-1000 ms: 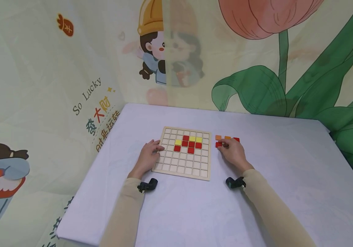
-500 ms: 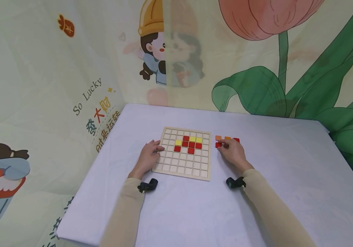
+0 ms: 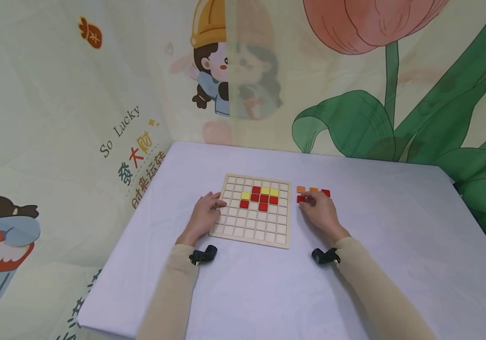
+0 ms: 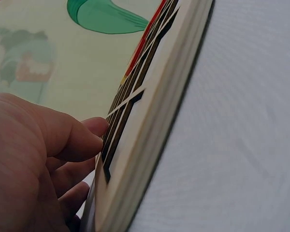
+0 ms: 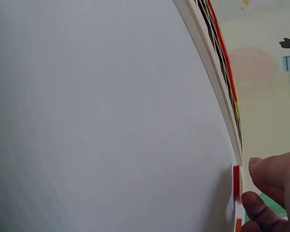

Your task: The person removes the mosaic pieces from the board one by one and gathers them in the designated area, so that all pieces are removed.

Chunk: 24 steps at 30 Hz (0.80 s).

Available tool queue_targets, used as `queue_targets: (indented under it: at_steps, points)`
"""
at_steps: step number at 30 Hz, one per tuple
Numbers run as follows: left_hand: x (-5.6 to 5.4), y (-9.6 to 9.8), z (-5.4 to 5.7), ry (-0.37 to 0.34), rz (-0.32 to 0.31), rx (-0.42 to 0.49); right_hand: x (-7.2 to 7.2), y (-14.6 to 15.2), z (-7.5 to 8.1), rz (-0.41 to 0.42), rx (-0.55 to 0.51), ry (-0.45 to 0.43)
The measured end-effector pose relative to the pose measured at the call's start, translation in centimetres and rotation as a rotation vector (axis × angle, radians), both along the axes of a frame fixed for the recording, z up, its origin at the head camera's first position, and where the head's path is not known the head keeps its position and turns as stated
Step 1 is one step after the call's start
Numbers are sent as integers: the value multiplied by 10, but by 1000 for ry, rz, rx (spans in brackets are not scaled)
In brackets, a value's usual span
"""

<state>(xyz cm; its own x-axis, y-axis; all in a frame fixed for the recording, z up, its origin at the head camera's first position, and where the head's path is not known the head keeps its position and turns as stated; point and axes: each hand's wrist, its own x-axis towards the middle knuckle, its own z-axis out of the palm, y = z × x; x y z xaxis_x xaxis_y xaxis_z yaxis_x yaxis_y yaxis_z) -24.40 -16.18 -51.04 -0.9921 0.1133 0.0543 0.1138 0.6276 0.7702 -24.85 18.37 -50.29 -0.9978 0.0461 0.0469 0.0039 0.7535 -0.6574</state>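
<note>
A square wooden grid board (image 3: pixel 249 225) lies on the white-covered table, with several red tiles (image 3: pixel 263 199) and yellow tiles (image 3: pixel 246 196) set in its cells. My left hand (image 3: pixel 202 215) rests at the board's left edge; in the left wrist view its thumb (image 4: pixel 82 140) lies by the outer cells. Right of the board, my right hand (image 3: pixel 321 212) is low over a small group of loose tiles. Its fingertips are right at a red tile (image 3: pixel 300 199), partly hidden by them. The right wrist view shows the thumb (image 5: pixel 268 170) and a finger apart beside that tile (image 5: pixel 237 181).
Behind the right hand lie two orange tiles (image 3: pixel 300 189) and another red tile (image 3: pixel 325 192), close together. The white tablecloth (image 3: pixel 251 293) runs to the table's front edge. A printed cloth backdrop (image 3: pixel 345 71) stands along the back and left side.
</note>
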Motion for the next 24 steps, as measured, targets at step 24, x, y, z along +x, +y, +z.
queue_targets:
  at_steps: [24]
  points:
    - [0,2,2,2,0,-11,14,-44,-5,125,-98,83]
